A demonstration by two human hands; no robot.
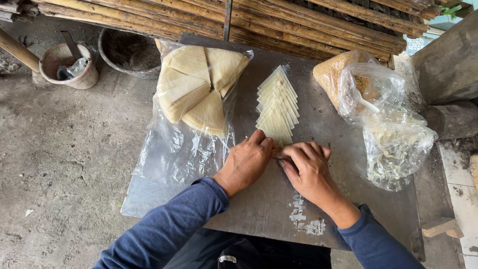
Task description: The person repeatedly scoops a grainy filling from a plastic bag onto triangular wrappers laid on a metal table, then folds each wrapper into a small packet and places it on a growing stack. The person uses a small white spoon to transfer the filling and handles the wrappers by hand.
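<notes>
My left hand (250, 159) and my right hand (308, 167) meet at the middle of a metal tabletop (259, 209), fingers curled together over a small pale wrapper piece (279, 146) that is mostly hidden under them. Just beyond my fingertips lies a fanned row of thin triangular dough wrappers (277, 107). Stacks of larger wedge-shaped wrappers (191, 87) rest on a clear plastic bag (174, 149) to the left.
A clear bag of brown crumbly filling with a white spoon (366, 102) sits at the right, with a bag of pale shredded filling (396, 147) beside it. Bamboo poles (298, 22) lie behind the table. A pot (69, 65) and a dark basin (127, 50) stand on the concrete floor at left.
</notes>
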